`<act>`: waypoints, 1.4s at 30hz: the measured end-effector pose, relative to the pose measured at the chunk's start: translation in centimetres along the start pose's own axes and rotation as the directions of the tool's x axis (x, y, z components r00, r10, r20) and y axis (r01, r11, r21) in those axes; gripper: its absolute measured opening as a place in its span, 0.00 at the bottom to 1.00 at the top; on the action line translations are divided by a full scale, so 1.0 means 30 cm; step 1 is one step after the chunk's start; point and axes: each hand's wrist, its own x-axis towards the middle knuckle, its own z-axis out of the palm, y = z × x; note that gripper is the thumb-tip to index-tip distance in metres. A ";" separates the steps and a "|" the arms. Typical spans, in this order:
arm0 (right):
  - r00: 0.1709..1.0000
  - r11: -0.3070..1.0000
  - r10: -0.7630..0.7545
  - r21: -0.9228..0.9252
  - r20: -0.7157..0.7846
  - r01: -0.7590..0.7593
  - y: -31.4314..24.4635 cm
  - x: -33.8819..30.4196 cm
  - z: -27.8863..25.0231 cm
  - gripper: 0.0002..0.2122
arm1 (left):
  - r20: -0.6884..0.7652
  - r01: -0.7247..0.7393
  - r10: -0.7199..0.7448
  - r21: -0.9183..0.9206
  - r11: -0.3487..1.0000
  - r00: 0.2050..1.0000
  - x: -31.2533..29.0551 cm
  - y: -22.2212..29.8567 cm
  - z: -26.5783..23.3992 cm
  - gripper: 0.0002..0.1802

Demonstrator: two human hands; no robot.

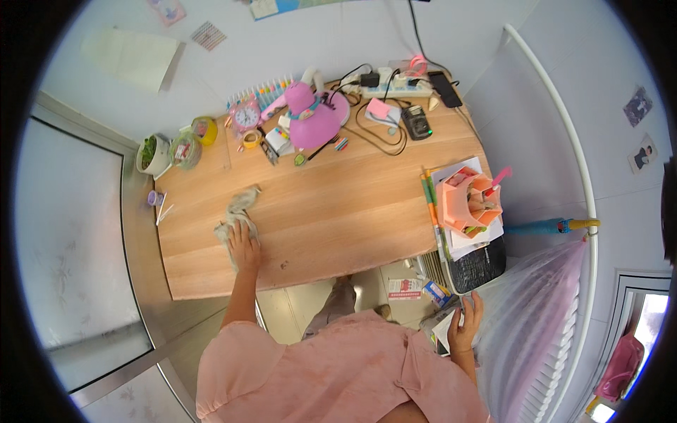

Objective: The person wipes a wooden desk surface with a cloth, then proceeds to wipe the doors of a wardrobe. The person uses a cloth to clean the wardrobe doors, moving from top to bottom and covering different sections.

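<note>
A crumpled grey-green cloth (243, 201) lies on the left part of the wooden desk (324, 225). My left hand (243, 248) presses down on the cloth's near end, its fingers bent over the fabric. The far end trails away from me across the wood. Off the desk's near right corner, my right hand (465, 326) is raised with thumb and fingers apart. It is beside a white item (444, 330) with a dark edge, and I see nothing held in it.
Along the back stand a potted plant (151, 154), pink alarm clock (247, 116), purple lamp (314, 127), power strip (398, 88) with tangled cables, and black phone (444, 89). An orange organizer (469, 204) sits on papers at right. A white pipe (564, 120) runs beside the wall.
</note>
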 end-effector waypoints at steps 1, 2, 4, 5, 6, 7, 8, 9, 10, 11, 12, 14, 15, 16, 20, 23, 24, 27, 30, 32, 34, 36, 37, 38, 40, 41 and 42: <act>1.000 0.999 0.015 0.037 -0.003 -0.015 -0.010 0.009 0.033 0.16 | -0.053 0.016 -0.019 -0.056 0.998 0.998 0.008 -0.009 -0.024 0.28; 0.999 0.997 0.032 0.076 -0.006 -0.032 -0.026 0.022 0.054 0.16 | -0.132 -0.123 0.107 -0.118 0.985 0.985 0.015 0.032 -0.025 0.25; 0.998 0.995 -0.037 0.094 0.046 0.033 -0.071 0.084 0.082 0.16 | -0.060 -0.277 0.271 -0.241 0.930 0.961 -0.010 0.228 -0.034 0.19; 0.995 0.993 -0.074 0.093 0.072 0.067 -0.082 0.092 0.092 0.16 | 0.099 -0.290 0.337 -0.323 0.901 0.936 -0.045 0.329 0.009 0.17; 0.990 0.990 -0.110 0.097 0.093 0.101 -0.095 0.108 0.109 0.16 | -0.213 -0.506 0.468 -0.193 0.841 0.858 -0.077 0.511 -0.018 0.17; 0.987 0.986 -0.143 0.097 0.069 0.136 -0.117 0.129 0.123 0.16 | 0.181 -0.472 0.580 -0.417 0.777 0.794 -0.111 0.647 -0.104 0.20; 0.984 0.980 -0.155 0.141 0.090 0.142 -0.131 0.145 0.148 0.16 | 0.052 -0.537 0.625 -0.460 0.707 0.779 -0.174 0.740 -0.079 0.21; 0.981 0.974 -0.164 0.177 0.107 0.143 -0.135 0.157 0.173 0.16 | -0.084 -0.606 0.660 -0.493 0.624 0.747 -0.225 0.805 -0.042 0.23; 0.978 0.966 -0.170 0.215 0.125 0.141 -0.151 0.171 0.193 0.16 | -0.053 -0.604 0.664 -0.475 0.640 0.746 -0.235 0.823 -0.013 0.24; 0.969 0.942 -0.189 0.309 0.161 0.133 -0.176 0.196 0.218 0.16 | -0.023 -0.599 0.664 -0.456 0.658 0.747 -0.234 0.833 0.019 0.24; 0.959 0.909 -0.247 0.376 0.142 0.178 -0.197 0.217 0.245 0.16 | 0.003 -0.596 0.666 -0.443 0.670 0.746 -0.232 0.855 0.036 0.25; 0.933 0.881 -0.325 0.409 0.158 0.237 -0.196 0.245 0.330 0.20 | -0.012 -0.546 0.594 -0.410 0.731 0.804 -0.210 0.795 0.011 0.25; 0.909 0.862 -0.380 0.422 0.169 0.281 -0.221 0.275 0.386 0.21 | -0.012 -0.514 0.551 -0.380 0.769 0.834 -0.198 0.716 -0.007 0.24; 0.895 0.846 -0.418 0.426 0.159 0.319 -0.276 0.318 0.439 0.21 | -0.013 -0.370 0.472 -0.639 0.674 0.882 -0.189 0.646 -0.006 0.24; 0.858 0.898 -0.434 0.206 0.275 0.388 -0.523 0.436 0.668 0.26 | 0.184 0.206 -0.092 -0.883 0.421 0.979 -0.118 0.508 -0.190 0.22; 0.790 0.896 -0.436 0.122 0.430 0.427 -0.606 0.381 0.767 0.29 | -0.236 0.017 -0.244 -0.684 0.729 0.941 -0.152 0.229 -0.129 0.24; 0.769 0.890 -0.437 0.099 0.467 0.445 -0.600 0.355 0.812 0.29 | -0.290 0.033 -0.207 -0.508 0.861 0.934 -0.161 0.112 -0.097 0.24; 0.731 0.818 -0.559 0.115 0.392 0.564 -0.443 0.361 0.864 0.28 | -0.281 0.347 -0.371 -0.133 0.928 0.885 -0.224 -0.144 -0.005 0.29; 0.877 0.893 -0.441 -0.005 0.189 0.450 -0.306 0.546 0.879 0.25 | -0.148 0.572 -0.573 -0.056 0.819 0.806 -0.252 -0.235 0.024 0.36; 0.944 0.941 -0.331 -0.075 -0.004 0.330 -0.192 0.689 0.911 0.23 | -0.074 0.608 -0.605 0.026 0.793 0.793 -0.226 -0.234 0.001 0.37; 0.968 0.965 -0.239 -0.130 -0.080 0.228 -0.187 0.755 0.942 0.22 | -0.102 0.604 -0.598 0.048 0.796 0.795 -0.228 -0.221 -0.001 0.37; 0.982 0.974 -0.164 -0.170 -0.092 0.146 -0.222 0.767 0.989 0.21 | -0.115 0.607 -0.599 0.053 0.793 0.792 -0.232 -0.209 0.003 0.37; 0.973 0.968 -0.193 -0.190 -0.130 0.166 -0.294 0.749 1.033 0.23 | -0.120 0.607 -0.598 0.049 0.793 0.792 -0.232 -0.209 -0.003 0.37; 0.971 0.975 -0.219 -0.047 -0.091 0.216 -0.384 0.706 1.088 0.23 | -0.123 0.605 -0.597 0.043 0.795 0.793 -0.237 -0.209 -0.002 0.37; 0.918 0.898 -0.396 0.209 0.000 0.388 -0.583 0.604 1.194 0.24 | -0.128 0.583 -0.576 0.029 0.812 0.808 -0.223 -0.204 -0.009 0.37; 0.879 0.850 -0.469 0.317 0.088 0.422 -0.712 0.529 1.205 0.22 | -0.133 0.589 -0.581 0.021 0.808 0.803 -0.229 -0.210 -0.007 0.37; 0.830 0.800 -0.531 0.425 0.171 0.424 -0.835 0.458 1.203 0.20 | -0.119 0.593 -0.587 0.017 0.805 0.801 -0.232 -0.210 -0.009 0.37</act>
